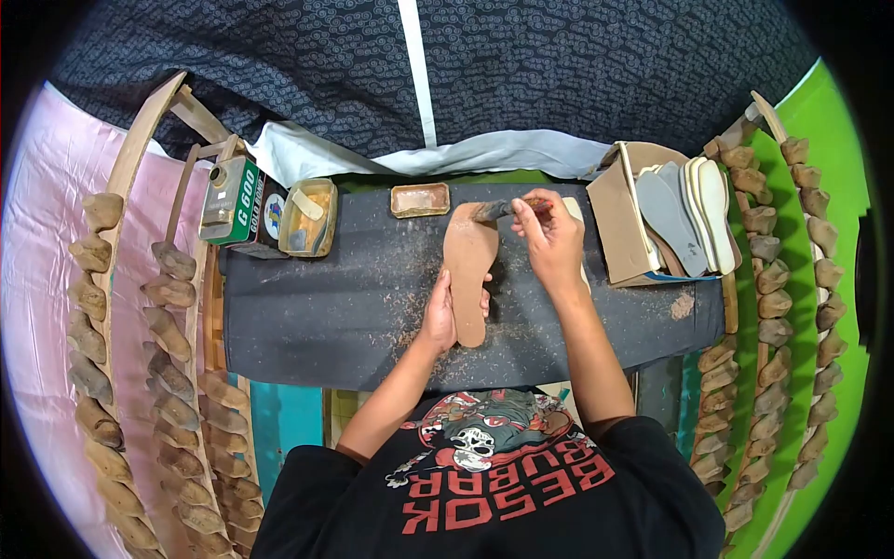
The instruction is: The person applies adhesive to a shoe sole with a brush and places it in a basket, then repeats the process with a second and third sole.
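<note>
A brown sole-shaped piece (pixel 470 265) is held over the middle of the worktop (pixel 307 321), its broad end pointing away from the person and its narrow end towards the shirt. The left hand (pixel 440 317) grips it at the narrow part, thumb along one edge and fingertips showing at the other, which probably steadies it while leaving the broad end uncovered. The right hand (pixel 551 233) pinches a dark brush (pixel 494 211) between thumb and fingers, the bristle end meeting the broad end from the side, an angle that seems to keep the knuckles off the surface. A pale strip (pixel 583 224) lies partly hidden behind the right hand

Just beyond the broad end sits a shallow tray (pixel 419 214), apparently placed within easy reach of the brush. Farther left are a yellowish tub (pixel 303 249) with a pale piece inside and a green-labelled can (pixel 244 200) beside it. On the right, a cardboard box (pixel 619 228) stands soles (pixel 684 219) on edge, likely so each can be picked out singly. Brown crumbs (pixel 402 307) speckle the cloth, and wooden racks of shoe lasts (pixel 170 291) flank both sides
</note>
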